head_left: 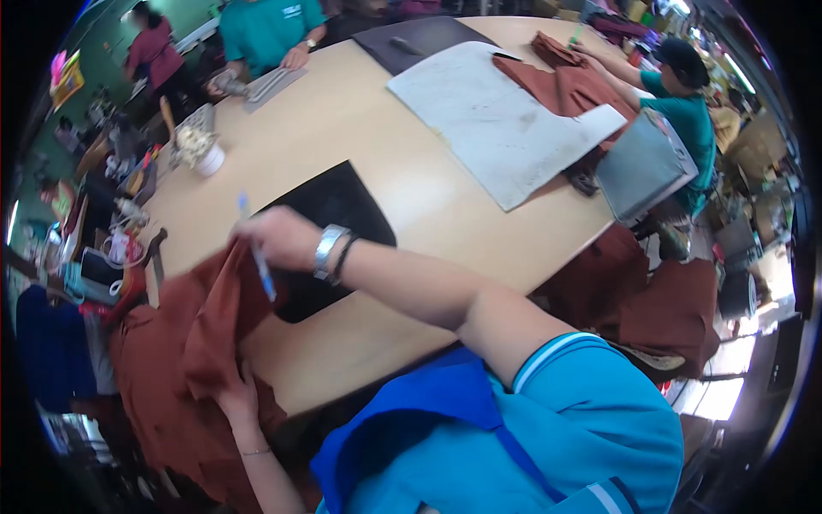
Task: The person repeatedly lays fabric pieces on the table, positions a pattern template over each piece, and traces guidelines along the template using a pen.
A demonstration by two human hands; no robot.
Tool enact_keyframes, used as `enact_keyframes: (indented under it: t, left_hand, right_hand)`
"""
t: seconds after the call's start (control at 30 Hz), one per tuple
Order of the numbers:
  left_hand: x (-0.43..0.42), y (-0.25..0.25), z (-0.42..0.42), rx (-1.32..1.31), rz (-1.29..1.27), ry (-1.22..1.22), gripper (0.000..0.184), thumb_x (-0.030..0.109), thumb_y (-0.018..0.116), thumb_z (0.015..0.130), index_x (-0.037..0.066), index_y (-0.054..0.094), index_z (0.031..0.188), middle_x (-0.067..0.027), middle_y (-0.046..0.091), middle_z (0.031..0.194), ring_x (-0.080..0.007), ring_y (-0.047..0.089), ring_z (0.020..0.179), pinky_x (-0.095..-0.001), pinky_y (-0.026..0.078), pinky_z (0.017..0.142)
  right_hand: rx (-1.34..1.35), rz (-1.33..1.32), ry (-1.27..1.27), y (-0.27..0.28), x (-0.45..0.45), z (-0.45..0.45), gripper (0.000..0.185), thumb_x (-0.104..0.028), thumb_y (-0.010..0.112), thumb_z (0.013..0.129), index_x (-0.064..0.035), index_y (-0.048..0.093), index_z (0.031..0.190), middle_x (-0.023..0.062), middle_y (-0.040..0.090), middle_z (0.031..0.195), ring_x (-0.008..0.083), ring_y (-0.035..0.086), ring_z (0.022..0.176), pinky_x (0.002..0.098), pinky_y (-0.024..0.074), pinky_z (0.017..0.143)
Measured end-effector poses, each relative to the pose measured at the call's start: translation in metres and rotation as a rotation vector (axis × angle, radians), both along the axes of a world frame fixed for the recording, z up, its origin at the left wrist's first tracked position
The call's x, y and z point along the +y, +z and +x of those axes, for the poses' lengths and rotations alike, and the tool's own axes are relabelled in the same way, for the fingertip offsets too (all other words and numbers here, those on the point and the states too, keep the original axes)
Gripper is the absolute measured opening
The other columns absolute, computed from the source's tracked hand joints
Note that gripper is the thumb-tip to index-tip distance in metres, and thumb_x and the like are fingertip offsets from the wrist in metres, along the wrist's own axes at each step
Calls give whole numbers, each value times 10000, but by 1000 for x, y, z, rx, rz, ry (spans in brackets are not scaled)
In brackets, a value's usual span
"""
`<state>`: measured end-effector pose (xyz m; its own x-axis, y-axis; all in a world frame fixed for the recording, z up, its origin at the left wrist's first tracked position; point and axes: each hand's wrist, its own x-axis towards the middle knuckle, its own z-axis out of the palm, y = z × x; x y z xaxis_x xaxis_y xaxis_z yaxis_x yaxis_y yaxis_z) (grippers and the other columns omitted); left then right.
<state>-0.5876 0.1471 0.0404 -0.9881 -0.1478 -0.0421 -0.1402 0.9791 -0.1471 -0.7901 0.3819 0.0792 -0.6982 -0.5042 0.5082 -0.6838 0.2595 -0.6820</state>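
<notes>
A large, soft reddish-brown leather piece [163, 377] drapes over the table's near left edge and hangs down in folds. My right hand [278, 242] is closed on its raised upper edge, slightly blurred. A blue-and-white pen [263, 270] sticks out above and below the same hand's fingers. Lower down, my left hand [237, 398] grips the leather from beneath a fold, its fingertips partly hidden. Just beyond lies a flat black panel [338, 210] with a curved side, partly covered by my right forearm and the leather.
A hammer [155, 257] lies at the table's left edge, near a white pot [205, 158]. A big pale template [505, 120] lies across the table [317, 111]. At right, a co-worker [685, 111] handles brown leather; another person [270, 38] works at the far side.
</notes>
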Motion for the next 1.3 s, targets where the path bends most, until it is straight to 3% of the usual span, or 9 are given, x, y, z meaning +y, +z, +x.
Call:
enact_keyframes:
  t: [0.03, 0.13, 0.23, 0.43, 0.63, 0.73, 1.0, 1.17, 1.3]
  left_hand:
    - [-4, 5, 4, -205, -100, 144, 453, 228, 595, 908, 65, 532, 1326, -214, 525, 1316, -417, 397, 1320, -561, 244, 1135]
    - [-39, -59, 7, 568, 446, 8, 461, 361, 536, 932, 79, 575, 1294, -218, 585, 1237, -402, 441, 1285, -651, 128, 1131]
    - [-30, -22, 11, 106, 31, 159, 434, 367, 541, 945, 84, 595, 1270, -148, 491, 1383, -334, 334, 1390, -630, 140, 1136]
    - [-58, -27, 21, 362, 15, 31, 465, 367, 580, 924, 80, 554, 1289, -161, 445, 1412, -350, 303, 1410, -596, 169, 1142]
    - [-99, -50, 23, 955, 695, -213, 584, 534, 583, 910, 24, 512, 1186, -176, 467, 1283, -348, 461, 1212, -457, 370, 1058]
    - [-49, -7, 3, 1127, 373, -241, 554, 543, 545, 933, 26, 516, 1131, -156, 487, 1240, -318, 482, 1169, -437, 407, 1014]
    - [222, 15, -57, 478, 1328, -543, 894, 154, 814, 746, 66, 265, 1447, -129, 422, 1368, -254, 419, 1300, -416, 334, 1088]
    - [223, 7, -83, 522, 1724, -398, 422, -116, 535, 839, 8, 491, 1240, -85, 559, 1152, -172, 552, 1104, -293, 446, 973]
    - [209, 22, -84, 478, 1471, -382, 194, -64, 500, 914, -4, 597, 1071, -56, 632, 970, -108, 610, 916, -249, 496, 813]
  right_hand:
    - [-70, -15, -88, 8, 13, -6, 335, 2, 549, 774, -96, 668, 1071, 174, 692, 849, 342, 684, 812, 411, 543, 743]
    - [-74, -175, -227, 6, 68, -36, 378, 24, 515, 793, -77, 639, 1136, 171, 681, 957, 274, 675, 933, 361, 517, 850]
    - [-300, -188, -458, 23, 147, -39, 425, 37, 474, 781, -104, 645, 1143, 148, 671, 966, 278, 651, 920, 353, 501, 827]
    - [51, -142, -1088, -6, 330, -35, 293, 24, 482, 864, -46, 626, 1109, 86, 642, 872, 167, 626, 821, 302, 492, 732]
    - [-90, 215, -760, 11, 352, 40, 187, 12, 597, 849, -41, 653, 1019, 138, 640, 701, 204, 647, 664, 330, 497, 634]
    - [-88, 208, -643, 15, 316, 57, 239, 5, 679, 742, -68, 672, 970, 144, 600, 648, 265, 618, 599, 353, 490, 581]
    - [245, 275, -163, 70, 161, 100, 130, -97, 683, 707, -113, 602, 807, 106, 615, 659, 298, 652, 648, 409, 501, 569]
    - [361, 384, -182, 85, 168, 104, 114, -118, 678, 730, -120, 599, 812, 79, 609, 648, 269, 655, 651, 396, 496, 566]
    - [387, 365, -182, 101, 190, 112, 103, -111, 665, 743, -124, 585, 806, 75, 588, 633, 270, 645, 642, 393, 492, 563]
